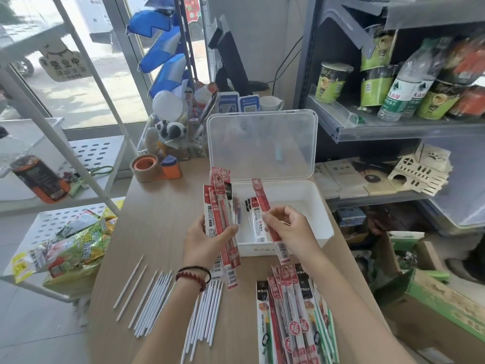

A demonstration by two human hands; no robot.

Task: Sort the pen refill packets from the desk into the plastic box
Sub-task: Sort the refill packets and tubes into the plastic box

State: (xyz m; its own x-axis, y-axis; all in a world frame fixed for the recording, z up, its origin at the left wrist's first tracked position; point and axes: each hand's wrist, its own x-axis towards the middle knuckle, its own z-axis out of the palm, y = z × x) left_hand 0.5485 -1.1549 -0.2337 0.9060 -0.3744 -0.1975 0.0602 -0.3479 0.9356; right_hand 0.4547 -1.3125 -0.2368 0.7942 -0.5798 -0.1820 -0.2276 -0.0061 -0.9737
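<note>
A white plastic box with its clear lid raised stands on the wooden desk. A few refill packets lie inside it. My left hand grips a fanned bunch of red and white refill packets just left of the box. My right hand pinches a single red packet over the box's front half. More packets lie in a pile on the desk near me.
Loose white refills lie in rows on the desk at the left. A tape dispenser and a cluttered organiser stand behind. A white rack with snack bags is left; a shelf with cups and bottles is right.
</note>
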